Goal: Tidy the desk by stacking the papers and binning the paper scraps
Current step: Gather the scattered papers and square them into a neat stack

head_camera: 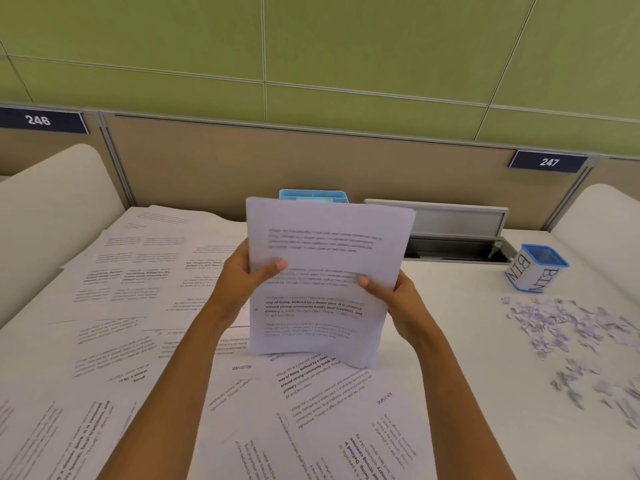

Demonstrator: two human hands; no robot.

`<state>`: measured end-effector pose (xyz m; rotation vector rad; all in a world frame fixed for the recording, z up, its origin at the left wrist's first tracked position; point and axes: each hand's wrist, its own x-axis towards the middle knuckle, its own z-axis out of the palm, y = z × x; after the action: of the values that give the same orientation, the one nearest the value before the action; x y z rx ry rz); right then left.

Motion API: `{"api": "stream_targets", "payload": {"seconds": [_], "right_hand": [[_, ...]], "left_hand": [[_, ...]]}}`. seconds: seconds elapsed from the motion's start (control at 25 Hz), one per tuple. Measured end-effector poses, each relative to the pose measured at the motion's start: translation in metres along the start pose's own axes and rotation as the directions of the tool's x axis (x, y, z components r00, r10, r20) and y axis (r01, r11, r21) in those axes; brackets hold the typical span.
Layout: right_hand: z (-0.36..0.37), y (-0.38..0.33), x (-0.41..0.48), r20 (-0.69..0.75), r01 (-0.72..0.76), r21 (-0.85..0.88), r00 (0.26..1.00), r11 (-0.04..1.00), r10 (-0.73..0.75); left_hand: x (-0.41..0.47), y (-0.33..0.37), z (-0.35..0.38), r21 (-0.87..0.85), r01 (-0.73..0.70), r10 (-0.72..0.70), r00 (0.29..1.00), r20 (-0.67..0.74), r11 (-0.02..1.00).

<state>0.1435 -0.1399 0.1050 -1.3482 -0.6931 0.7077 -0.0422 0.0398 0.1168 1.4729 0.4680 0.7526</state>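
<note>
A stack of printed papers (pixel 325 251) stands upright on its lower edge in the middle of the desk. My left hand (pixel 242 275) grips its left side with the thumb across the front. My right hand (pixel 398 299) grips its right side, thumb also on the front. Several loose printed sheets (pixel 131 282) lie spread over the left and near parts of the desk. A scatter of small paper scraps (pixel 568 337) lies on the right. A small blue-rimmed box marked BIN (pixel 535 271) sits beyond the scraps, tilted.
A light blue tray (pixel 313 195) stands behind the held stack at the back of the desk (pixel 460 306). An open grey cable flap (pixel 450 226) is set into the desk at back right. Beige partition walls enclose the desk on three sides.
</note>
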Motion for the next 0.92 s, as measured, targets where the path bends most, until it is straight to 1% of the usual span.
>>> {"api": "stream_targets", "payload": {"seconds": [0.08,0.12,0.16,0.24,0.28,0.36,0.44,0.52,0.64,0.76,0.84,0.92], "right_hand": [[0.000,0.011,-0.004,0.079,-0.065,-0.079,0.994,0.995,0.071],[0.001,0.015,-0.004,0.076,-0.072,-0.098,0.994,0.993,0.080],[0.002,0.015,-0.004,0.055,-0.066,-0.097,0.996,0.993,0.072],[0.002,0.013,-0.001,0.019,-0.038,-0.065,0.999,0.997,0.039],[0.001,0.014,0.001,0.015,-0.034,-0.051,0.999,0.998,0.035],[-0.001,0.023,0.002,0.043,-0.082,-0.051,0.996,0.995,0.084],[0.000,0.035,0.000,0.078,-0.160,-0.110,0.982,0.981,0.169],[0.000,0.041,0.003,0.052,-0.179,-0.140,0.981,0.974,0.187],[0.002,0.041,0.008,-0.008,-0.186,-0.105,0.982,0.977,0.187],[0.005,0.045,0.010,-0.042,-0.220,-0.153,0.976,0.963,0.216],[0.008,0.043,0.012,-0.059,-0.212,-0.160,0.977,0.964,0.205],[0.009,0.043,0.014,-0.097,-0.198,-0.176,0.978,0.964,0.184]], "left_hand": [[-0.003,-0.010,-0.001,0.084,0.135,-0.141,0.987,0.074,0.987],[-0.002,-0.013,0.001,0.097,0.163,-0.171,0.982,0.077,0.982],[-0.001,-0.014,0.003,0.082,0.165,-0.170,0.984,0.058,0.983],[0.002,-0.010,0.006,0.032,0.126,-0.127,0.992,0.011,0.991],[0.003,-0.010,0.005,0.016,0.108,-0.109,0.994,0.013,0.994],[0.002,-0.017,0.001,0.022,0.129,-0.131,0.986,0.102,0.991],[-0.001,-0.026,-0.001,0.099,0.199,-0.215,0.955,0.202,0.975],[0.000,-0.034,-0.003,0.141,0.213,-0.240,0.945,0.223,0.967],[0.003,-0.037,-0.002,0.124,0.211,-0.231,0.954,0.190,0.970],[0.002,-0.034,0.000,0.218,0.218,-0.257,0.952,0.169,0.951],[0.005,-0.029,0.003,0.245,0.245,-0.273,0.958,0.087,0.938],[0.008,-0.023,0.005,0.192,0.263,-0.259,0.965,-0.049,0.945]]}}
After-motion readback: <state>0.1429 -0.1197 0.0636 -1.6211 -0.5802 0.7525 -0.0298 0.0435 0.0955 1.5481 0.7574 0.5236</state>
